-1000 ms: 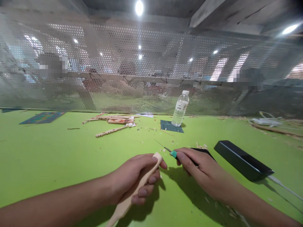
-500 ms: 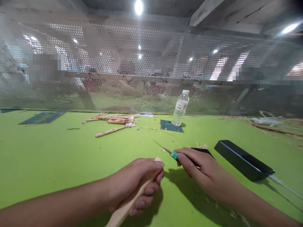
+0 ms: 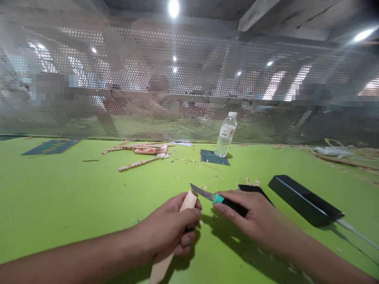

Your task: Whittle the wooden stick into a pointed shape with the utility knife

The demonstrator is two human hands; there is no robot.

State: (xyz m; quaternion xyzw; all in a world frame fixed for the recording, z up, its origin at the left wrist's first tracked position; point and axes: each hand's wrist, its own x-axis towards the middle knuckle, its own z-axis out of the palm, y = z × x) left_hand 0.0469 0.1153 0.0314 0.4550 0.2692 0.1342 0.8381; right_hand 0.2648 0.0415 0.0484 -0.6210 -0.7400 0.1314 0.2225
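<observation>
My left hand (image 3: 170,230) is closed around a pale flat wooden stick (image 3: 186,203), whose upper end pokes out above my thumb and whose lower end runs off the bottom edge. My right hand (image 3: 251,221) grips a small knife (image 3: 214,197) with a black handle and teal collar. Its short metal blade points left and its tip touches the top end of the stick. Both hands hover just above the green table (image 3: 74,197).
A black oblong box (image 3: 304,201) and a dark flat object (image 3: 251,188) lie right of my right hand. Further back stand a plastic water bottle (image 3: 226,136) on a dark mat, several carved wooden sticks (image 3: 142,152) and scattered shavings. A perforated metal screen (image 3: 189,79) closes the table's far edge.
The stick was turned more upright in my left hand. My right hand brought the knife left and down until the blade met the stick's top end.
</observation>
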